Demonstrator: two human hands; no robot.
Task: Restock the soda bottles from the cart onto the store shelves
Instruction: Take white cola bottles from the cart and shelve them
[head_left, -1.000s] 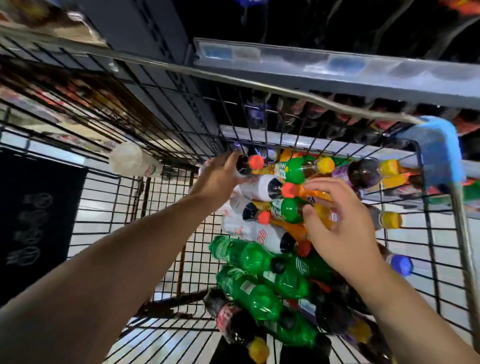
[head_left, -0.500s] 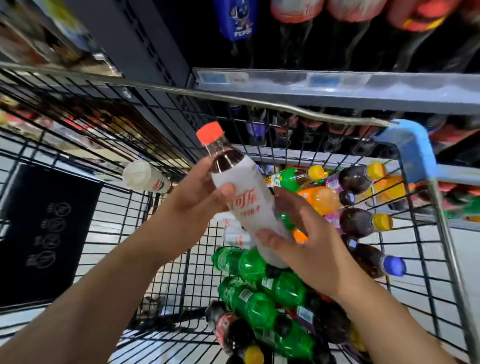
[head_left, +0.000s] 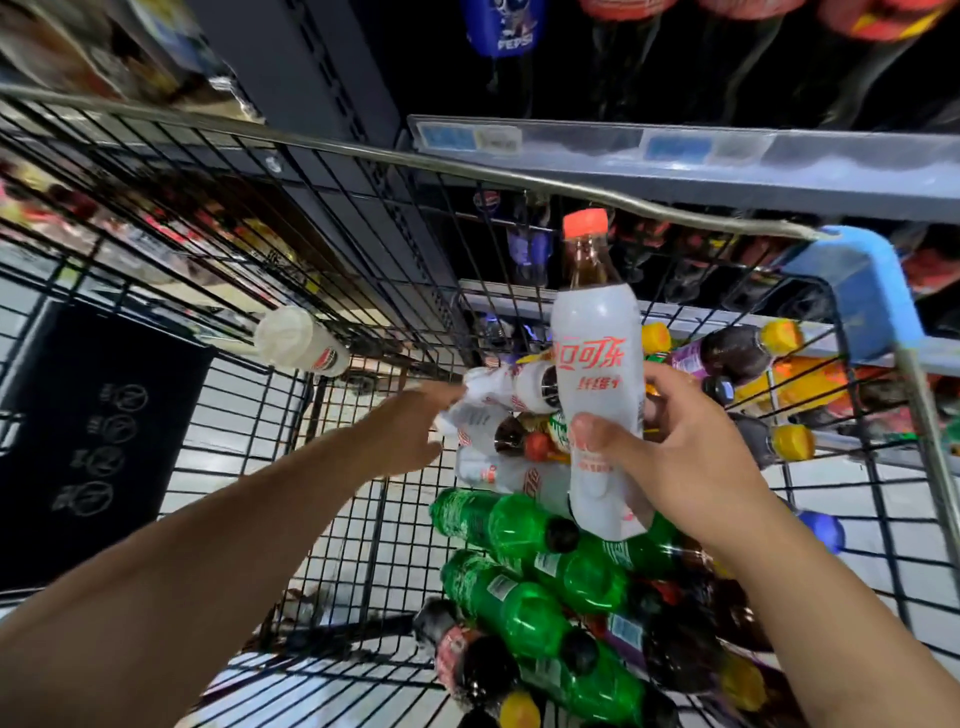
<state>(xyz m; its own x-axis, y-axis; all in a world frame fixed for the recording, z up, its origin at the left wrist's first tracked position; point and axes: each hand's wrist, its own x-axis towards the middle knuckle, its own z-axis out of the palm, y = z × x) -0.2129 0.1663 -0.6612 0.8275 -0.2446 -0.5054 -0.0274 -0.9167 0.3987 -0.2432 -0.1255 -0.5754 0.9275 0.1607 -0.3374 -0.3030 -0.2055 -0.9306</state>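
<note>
Head view. The right hand holds one white-labelled cola bottle upright above the cart load, red cap uppermost. The thumb lies across the front of the label low on the body, and the other fingers are curled round the far side, clamped on the bottle. The bottle's base sits just above the green bottles.

The left hand reaches into the cart, its fingertips at the white-labelled bottles lying on their sides. The fingers are blurred and partly hidden, so it cannot be told whether they grip or only touch.

The wire cart has a blue plastic corner and holds a heap of bottles lying down: green ones nearest the camera, white-labelled ones in the middle, dark bottles with yellow caps and an orange bottle towards the far right. One white bottle lies at the left wire wall, well apart from the heap.

Beyond the cart stands the shelf edge with price rail, with dark bottles ranged above it.
</note>
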